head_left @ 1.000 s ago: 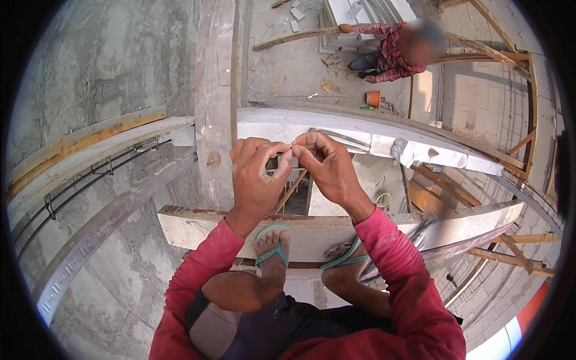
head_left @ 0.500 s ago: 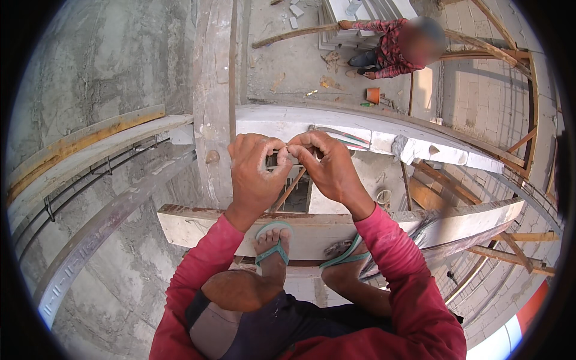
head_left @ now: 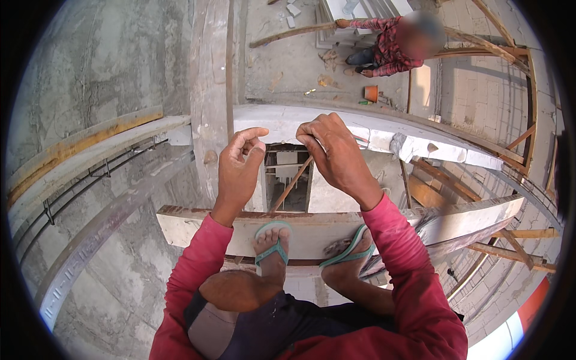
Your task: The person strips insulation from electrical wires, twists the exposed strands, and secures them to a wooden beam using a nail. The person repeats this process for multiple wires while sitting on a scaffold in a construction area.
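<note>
In front of the white block ledge I hold both hands raised, a hand's width or so apart. My left hand has its fingers curved, with a small gap between thumb and index tip and nothing visible between them. My right hand is closed, its fingertips bent down toward the thumb; whatever they may grip is hidden. Behind it on the ledge lies a red-handled tool, of which only a handle end shows. My feet in green flip-flops rest on the wooden beam below.
A concrete post rises beside my left hand. Beyond the ledge, another person in a checked shirt touches a long wooden pole. An orange bucket stands on the floor there. Below the ledge, an opening is crossed by a wooden strut.
My hands, pinched together before, have separated: the left moved left and loosened, the right moved right and up, covering most of the red-handled tool. The other person has barely moved.
</note>
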